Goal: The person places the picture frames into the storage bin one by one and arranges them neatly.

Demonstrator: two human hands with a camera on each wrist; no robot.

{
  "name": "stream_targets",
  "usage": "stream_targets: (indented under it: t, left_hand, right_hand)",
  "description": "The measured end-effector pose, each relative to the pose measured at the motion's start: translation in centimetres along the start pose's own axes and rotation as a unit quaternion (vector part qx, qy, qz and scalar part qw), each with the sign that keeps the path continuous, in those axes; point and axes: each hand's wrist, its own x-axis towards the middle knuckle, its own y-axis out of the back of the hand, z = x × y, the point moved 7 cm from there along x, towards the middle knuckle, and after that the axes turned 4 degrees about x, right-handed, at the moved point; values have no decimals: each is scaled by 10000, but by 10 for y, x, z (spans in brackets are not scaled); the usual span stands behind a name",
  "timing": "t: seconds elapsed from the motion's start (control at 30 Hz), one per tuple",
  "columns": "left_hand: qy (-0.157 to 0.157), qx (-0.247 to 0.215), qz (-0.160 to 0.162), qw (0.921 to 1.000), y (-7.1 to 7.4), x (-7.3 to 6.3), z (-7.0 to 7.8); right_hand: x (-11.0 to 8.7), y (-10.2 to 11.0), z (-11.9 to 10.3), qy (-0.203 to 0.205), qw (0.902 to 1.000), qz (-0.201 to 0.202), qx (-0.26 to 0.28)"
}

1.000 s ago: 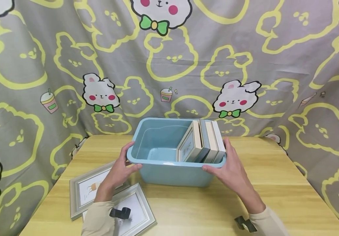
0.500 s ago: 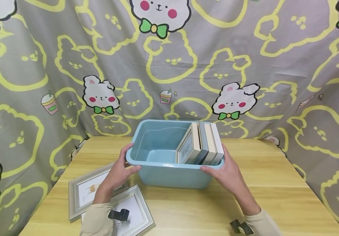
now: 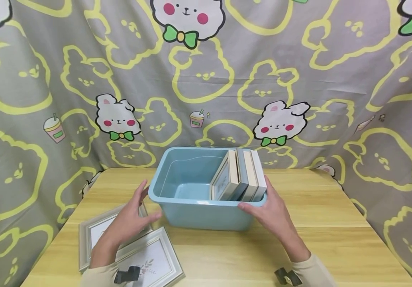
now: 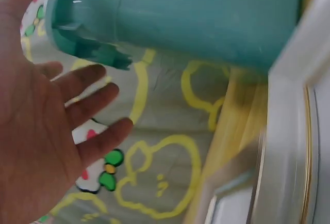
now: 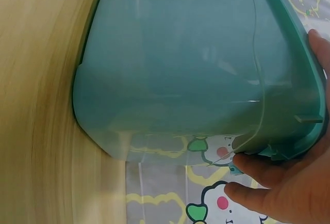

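Note:
In the head view a light blue plastic basin [image 3: 202,217] stands on the table. Several picture frames [image 3: 224,175] stand on edge in its right side, the leftmost leaning. My right hand [image 3: 272,209] grips the basin's right rim, thumb over the front corner; in the right wrist view its fingers curl under the rim [image 5: 314,100]. Just off the left rim is my left hand [image 3: 128,219], holding nothing. The left wrist view shows its fingers [image 4: 98,100] spread apart from the basin wall [image 4: 196,17].
Two more picture frames lie flat at the table's left: one [image 3: 85,239] partly under the left arm, the other [image 3: 152,259] with a plant print in front. Behind the wooden table [image 3: 335,223] hangs a patterned grey curtain [image 3: 206,95].
My left hand has let go of the basin's left rim and moved slightly left and down. The right hand keeps its hold. The whole view has shifted a little.

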Motion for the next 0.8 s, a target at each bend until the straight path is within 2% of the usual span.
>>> stream_targets:
  t: [0.13, 0.27, 0.43, 0.53, 0.8]
  left_hand:
    - [115, 782, -89, 9968, -2, -24, 1]
    - [273, 1412, -150, 9895, -12, -44, 0]
    - [-37, 2209, -215, 9751, -32, -63, 6]
    - [-226, 2566, -386, 9655, -45, -71, 10]
    - [-768, 2865, -1036, 9494, -79, -83, 24]
  right_hand:
    - [-1, 0, 0, -26, 9999, 24, -95]
    - [-1, 0, 0, -47, 9999, 5, -128]
    - [0, 0, 0, -75, 9999, -38, -92]
    - [0, 0, 0, -47, 9999, -45, -95]
    - [1, -1, -2, 64, 9999, -23, -86]
